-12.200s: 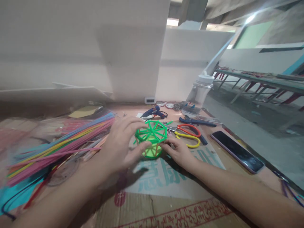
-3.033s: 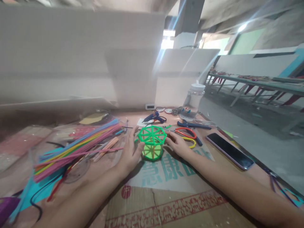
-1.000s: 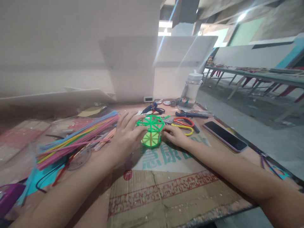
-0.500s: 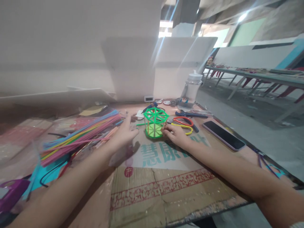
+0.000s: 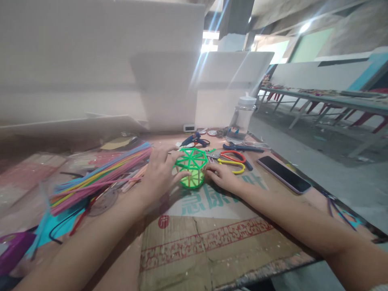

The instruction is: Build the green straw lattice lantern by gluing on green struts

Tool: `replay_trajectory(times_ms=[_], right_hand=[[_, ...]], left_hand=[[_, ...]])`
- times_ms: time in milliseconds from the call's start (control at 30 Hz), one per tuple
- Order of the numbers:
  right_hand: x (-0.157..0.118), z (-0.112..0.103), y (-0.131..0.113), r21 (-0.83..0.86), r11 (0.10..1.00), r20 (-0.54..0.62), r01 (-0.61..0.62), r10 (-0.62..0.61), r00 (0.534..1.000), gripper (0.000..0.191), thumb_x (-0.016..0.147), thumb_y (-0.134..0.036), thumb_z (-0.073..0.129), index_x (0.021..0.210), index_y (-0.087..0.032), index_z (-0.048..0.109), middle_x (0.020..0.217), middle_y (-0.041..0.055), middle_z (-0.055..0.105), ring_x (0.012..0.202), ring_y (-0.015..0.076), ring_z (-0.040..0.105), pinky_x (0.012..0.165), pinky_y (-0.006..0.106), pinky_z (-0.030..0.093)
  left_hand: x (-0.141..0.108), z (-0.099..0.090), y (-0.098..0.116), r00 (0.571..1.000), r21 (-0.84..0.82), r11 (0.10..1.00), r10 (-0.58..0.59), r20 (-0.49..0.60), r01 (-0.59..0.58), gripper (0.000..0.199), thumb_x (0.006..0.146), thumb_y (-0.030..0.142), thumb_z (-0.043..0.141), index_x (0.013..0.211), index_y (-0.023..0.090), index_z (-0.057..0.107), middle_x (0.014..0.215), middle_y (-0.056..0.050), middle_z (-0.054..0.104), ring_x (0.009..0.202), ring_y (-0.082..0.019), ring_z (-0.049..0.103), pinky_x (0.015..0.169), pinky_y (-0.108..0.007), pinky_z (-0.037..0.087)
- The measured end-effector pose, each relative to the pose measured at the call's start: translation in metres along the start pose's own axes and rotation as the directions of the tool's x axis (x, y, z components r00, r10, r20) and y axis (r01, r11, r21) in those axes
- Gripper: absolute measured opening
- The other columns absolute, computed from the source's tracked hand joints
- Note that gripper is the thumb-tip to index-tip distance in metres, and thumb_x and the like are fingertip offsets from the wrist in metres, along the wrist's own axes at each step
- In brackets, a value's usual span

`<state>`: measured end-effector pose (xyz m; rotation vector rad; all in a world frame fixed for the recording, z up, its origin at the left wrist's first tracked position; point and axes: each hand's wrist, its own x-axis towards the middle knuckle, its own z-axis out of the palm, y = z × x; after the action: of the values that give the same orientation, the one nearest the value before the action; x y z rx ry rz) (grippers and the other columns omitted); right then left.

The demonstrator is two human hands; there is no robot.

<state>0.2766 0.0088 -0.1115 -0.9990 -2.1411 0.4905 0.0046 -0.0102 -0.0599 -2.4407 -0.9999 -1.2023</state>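
A small cage-like green frame (image 5: 194, 158) stands on the cardboard, with a spoked polygon on top, thin upright posts and a lime-green base (image 5: 192, 178). My left hand (image 5: 160, 171) has its fingers and thumb around the frame's left side. At the right side my right hand (image 5: 220, 174) is closed in a pinch against the frame; its fingertips are partly hidden. Just beyond lie scissors (image 5: 232, 161) with one red and one yellow handle. A dark blue glue gun (image 5: 194, 140) rests behind the frame.
Left of my hands lies a bundle of coloured fuzzy sticks (image 5: 103, 178). A purple object (image 5: 16, 250) sits at the near left. On the right are a phone (image 5: 285, 174), a blue-handled tool (image 5: 244, 148) and a clear water bottle (image 5: 242, 119). Printed cardboard (image 5: 182, 254) covers the table front.
My left hand has moved right, from apart to around the green frame's left side. The frame has shifted slightly left and nearer, tilting so its top shows more. My right hand stays at its right side.
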Motion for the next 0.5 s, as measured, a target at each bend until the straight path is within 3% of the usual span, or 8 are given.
replay_trajectory(times_ms=[67,133,267,500], right_hand=[[0.0008,-0.0005,0.0003,0.001,1.000,0.000,-0.008,0.008,1.000,0.018,0.094,-0.019,0.051,0.089,-0.020,0.068,0.086,0.0050,0.074,0.079,0.0192,0.068,0.074,0.029,0.051],[0.0017,-0.0013,0.0008,0.000,1.000,-0.007,-0.017,0.017,1.000,0.018,0.094,-0.018,0.051,0.089,-0.020,0.068,0.086,0.0044,0.074,0.079,0.0188,0.067,0.074,0.028,0.051],[0.0030,-0.0014,0.0019,0.005,1.000,-0.021,-0.031,0.031,0.999,0.017,0.093,-0.017,0.051,0.088,-0.020,0.067,0.086,0.0041,0.074,0.079,0.0186,0.066,0.075,0.028,0.051],[0.0042,-0.0017,-0.0003,0.032,0.999,-0.019,-0.035,0.036,0.999,0.018,0.091,-0.016,0.050,0.084,-0.020,0.066,0.084,0.0030,0.073,0.078,0.0185,0.065,0.076,0.029,0.052]], left_hand=[[-0.0001,-0.0015,-0.0021,0.988,0.102,0.984,0.152,-0.039,-0.148,0.033,0.091,0.038,0.076,0.118,0.022,0.064,0.126,-0.014,0.064,0.124,-0.033,0.056,0.110,-0.055,0.045],[-0.0001,-0.0021,-0.0057,0.973,0.139,0.967,0.223,-0.061,-0.213,0.026,0.092,0.034,0.075,0.113,0.022,0.066,0.123,-0.012,0.065,0.122,-0.032,0.057,0.109,-0.054,0.046],[0.0006,-0.0026,-0.0100,0.959,0.149,0.955,0.269,-0.088,-0.255,0.021,0.093,0.026,0.074,0.113,0.024,0.069,0.122,-0.010,0.067,0.122,-0.030,0.057,0.109,-0.053,0.046],[-0.0017,0.0004,-0.0089,0.968,0.128,0.961,0.250,-0.013,-0.247,0.021,0.095,0.024,0.071,0.114,0.032,0.073,0.129,-0.005,0.070,0.128,-0.028,0.056,0.118,-0.054,0.039]])
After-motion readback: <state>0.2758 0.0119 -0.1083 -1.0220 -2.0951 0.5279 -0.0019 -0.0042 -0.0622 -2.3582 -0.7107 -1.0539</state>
